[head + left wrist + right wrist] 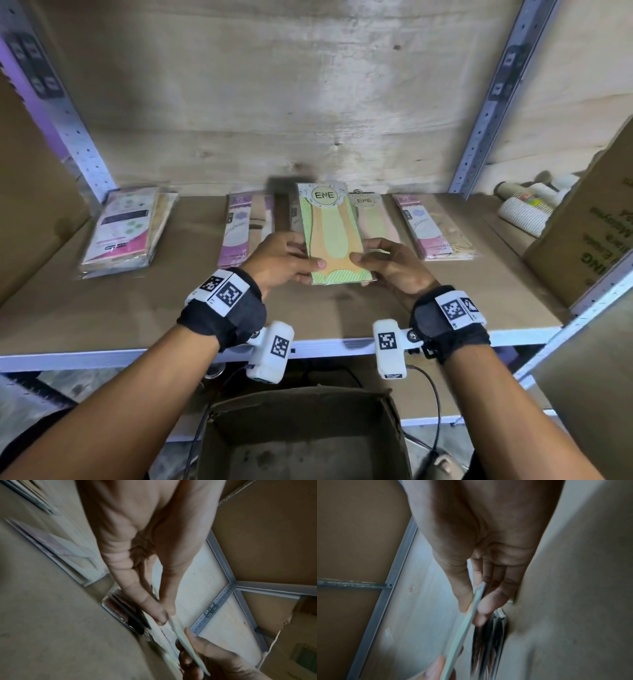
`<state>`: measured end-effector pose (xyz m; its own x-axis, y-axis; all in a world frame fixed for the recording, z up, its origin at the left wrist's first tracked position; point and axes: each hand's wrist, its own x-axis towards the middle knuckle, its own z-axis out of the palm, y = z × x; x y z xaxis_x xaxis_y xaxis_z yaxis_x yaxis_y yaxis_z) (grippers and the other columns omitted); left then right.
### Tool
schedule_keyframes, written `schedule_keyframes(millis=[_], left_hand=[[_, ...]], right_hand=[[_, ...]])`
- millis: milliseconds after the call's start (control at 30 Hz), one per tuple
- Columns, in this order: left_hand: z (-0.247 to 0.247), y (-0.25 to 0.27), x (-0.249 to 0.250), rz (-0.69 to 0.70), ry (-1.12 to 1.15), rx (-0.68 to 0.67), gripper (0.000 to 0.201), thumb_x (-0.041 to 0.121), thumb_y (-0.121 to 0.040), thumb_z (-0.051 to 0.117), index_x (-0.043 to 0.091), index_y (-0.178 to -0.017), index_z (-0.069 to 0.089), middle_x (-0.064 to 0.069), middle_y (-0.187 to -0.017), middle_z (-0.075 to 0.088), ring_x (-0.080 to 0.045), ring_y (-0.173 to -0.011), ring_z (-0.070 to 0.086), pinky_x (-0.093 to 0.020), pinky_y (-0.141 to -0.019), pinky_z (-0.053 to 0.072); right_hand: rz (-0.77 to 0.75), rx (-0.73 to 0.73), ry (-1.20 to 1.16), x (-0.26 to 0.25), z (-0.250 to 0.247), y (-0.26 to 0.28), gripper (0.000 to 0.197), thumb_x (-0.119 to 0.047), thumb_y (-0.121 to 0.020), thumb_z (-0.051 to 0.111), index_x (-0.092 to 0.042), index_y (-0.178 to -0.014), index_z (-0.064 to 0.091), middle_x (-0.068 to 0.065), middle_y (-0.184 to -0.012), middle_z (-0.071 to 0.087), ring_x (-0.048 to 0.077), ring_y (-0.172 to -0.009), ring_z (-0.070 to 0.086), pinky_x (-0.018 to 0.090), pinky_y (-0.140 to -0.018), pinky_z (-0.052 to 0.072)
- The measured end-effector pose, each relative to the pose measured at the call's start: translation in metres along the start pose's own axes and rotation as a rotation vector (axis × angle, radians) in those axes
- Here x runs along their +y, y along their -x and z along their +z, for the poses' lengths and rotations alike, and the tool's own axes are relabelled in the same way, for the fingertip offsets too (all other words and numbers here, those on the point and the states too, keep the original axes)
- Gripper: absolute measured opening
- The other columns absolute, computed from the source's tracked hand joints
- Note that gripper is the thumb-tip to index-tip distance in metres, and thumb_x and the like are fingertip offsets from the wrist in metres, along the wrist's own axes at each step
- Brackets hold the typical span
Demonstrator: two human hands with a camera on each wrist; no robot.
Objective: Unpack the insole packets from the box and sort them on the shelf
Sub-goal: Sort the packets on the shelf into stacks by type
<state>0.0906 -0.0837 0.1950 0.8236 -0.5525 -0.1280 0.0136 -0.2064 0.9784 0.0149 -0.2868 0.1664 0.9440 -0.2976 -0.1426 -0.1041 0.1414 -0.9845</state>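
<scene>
Green-striped insole packet point(334, 236), flat card in clear film, held above the shelf point(171, 308) mid-depth, over the middle stacks. Left hand point(281, 260) and right hand point(394, 267) each pinch a near corner, thumb on top, fingers under. Open cardboard box point(301, 435) sits below the shelf's front edge, inside looks bare. Pink packet stacks point(123, 229) lie along the back edge.

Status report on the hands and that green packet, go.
Left hand and right hand both pinch the green insole packet, raised over the shelf. Sorted piles lie beyond. Path clear.
</scene>
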Motion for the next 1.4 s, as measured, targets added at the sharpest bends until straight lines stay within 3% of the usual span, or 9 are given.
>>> schedule_keyframes(millis=[233, 400, 533, 667, 767, 967, 1167, 1300, 1400], left_hand=[[0.023, -0.025, 0.011, 0.0, -0.093, 0.156, 0.046, -0.004, -0.072, 0.082, -0.008, -0.113, 0.061, -0.026, -0.108, 0.067, -0.027, -0.075, 0.07, -0.027, -0.053, 0.06], [0.043, -0.063, 0.034, 0.017, -0.332, 0.158, 0.048, 0.013, -0.073, 0.086, -0.006, -0.111, 0.064, -0.019, -0.096, 0.074, -0.027, -0.078, 0.074, -0.044, -0.079, 0.061], [0.057, -0.091, 0.055, 0.013, -0.591, 0.174, 0.045, 0.026, -0.072, 0.086, -0.003, -0.102, 0.068, -0.013, -0.088, 0.077, -0.022, -0.081, 0.075, -0.038, -0.082, 0.06], [0.072, -0.112, 0.061, -0.025, -0.742, 0.177, 0.056, 0.025, -0.07, 0.088, -0.002, -0.111, 0.062, -0.016, -0.105, 0.072, -0.03, -0.097, 0.071, -0.041, -0.087, 0.058], [0.081, -0.122, 0.061, -0.055, -0.848, 0.168, 0.042, 0.026, -0.071, 0.087, 0.002, -0.095, 0.062, -0.014, -0.105, 0.073, -0.026, -0.097, 0.071, -0.039, -0.087, 0.058], [0.094, -0.131, 0.055, -0.006, -0.994, 0.168, 0.021, 0.016, -0.084, 0.075, 0.008, -0.078, 0.056, -0.012, -0.096, 0.073, -0.025, -0.094, 0.072, -0.027, -0.065, 0.048], [0.103, -0.143, 0.042, 0.018, -1.076, 0.183, 0.04, 0.012, -0.087, 0.072, 0.009, -0.064, 0.04, -0.015, -0.108, 0.07, -0.029, -0.094, 0.067, -0.027, -0.068, 0.044], [0.104, -0.15, 0.039, 0.033, -1.127, 0.207, 0.02, 0.015, -0.084, 0.074, 0.003, -0.08, 0.058, -0.016, -0.109, 0.068, -0.029, -0.085, 0.063, -0.027, -0.067, 0.041], [0.102, -0.155, 0.035, 0.055, -1.203, 0.203, 0.039, 0.019, -0.079, 0.076, 0.009, -0.066, 0.041, -0.015, -0.106, 0.065, -0.026, -0.074, 0.053, -0.029, -0.064, 0.04]], right_hand=[[-0.047, -0.058, 0.071, -0.008, -0.027, -0.012, 0.034, 0.0, -0.086, 0.068, -0.003, -0.12, 0.067, 0.015, -0.101, 0.066, 0.023, -0.086, 0.058, 0.025, -0.067, 0.05], [-0.095, 0.244, 0.193, -0.022, -0.048, -0.034, 0.035, -0.004, -0.076, 0.081, -0.001, -0.109, 0.068, 0.011, -0.087, 0.075, 0.021, -0.068, 0.066, 0.029, -0.068, 0.057], [-0.116, 0.399, 0.364, -0.03, -0.058, -0.05, 0.026, -0.021, -0.073, 0.086, -0.01, -0.094, 0.073, 0.011, -0.086, 0.076, 0.019, -0.062, 0.068, 0.016, -0.045, 0.047], [-0.074, 0.47, 0.534, -0.033, -0.062, -0.064, 0.032, -0.014, -0.072, 0.085, -0.008, -0.101, 0.075, 0.014, -0.094, 0.075, 0.026, -0.082, 0.072, 0.031, -0.076, 0.061], [-0.032, 0.502, 0.634, -0.032, -0.063, -0.068, 0.035, -0.009, -0.071, 0.083, -0.01, -0.105, 0.075, 0.017, -0.11, 0.071, 0.03, -0.102, 0.068, 0.035, -0.095, 0.055], [0.098, 0.439, 0.79, -0.037, -0.06, -0.067, 0.04, -0.011, -0.075, 0.082, -0.003, -0.113, 0.071, 0.016, -0.119, 0.068, 0.027, -0.112, 0.063, 0.032, -0.097, 0.053], [0.142, 0.424, 0.844, -0.038, -0.054, -0.066, 0.043, -0.01, -0.077, 0.08, -0.002, -0.118, 0.066, 0.016, -0.122, 0.066, 0.028, -0.116, 0.062, 0.035, -0.098, 0.053], [0.148, 0.413, 0.873, -0.037, -0.056, -0.067, 0.043, -0.01, -0.079, 0.078, -0.003, -0.119, 0.066, 0.014, -0.122, 0.066, 0.026, -0.116, 0.061, 0.034, -0.098, 0.052], [0.147, 0.407, 0.879, -0.036, -0.057, -0.067, 0.043, -0.013, -0.079, 0.078, -0.004, -0.119, 0.066, 0.014, -0.123, 0.066, 0.026, -0.116, 0.061, 0.032, -0.098, 0.052]])
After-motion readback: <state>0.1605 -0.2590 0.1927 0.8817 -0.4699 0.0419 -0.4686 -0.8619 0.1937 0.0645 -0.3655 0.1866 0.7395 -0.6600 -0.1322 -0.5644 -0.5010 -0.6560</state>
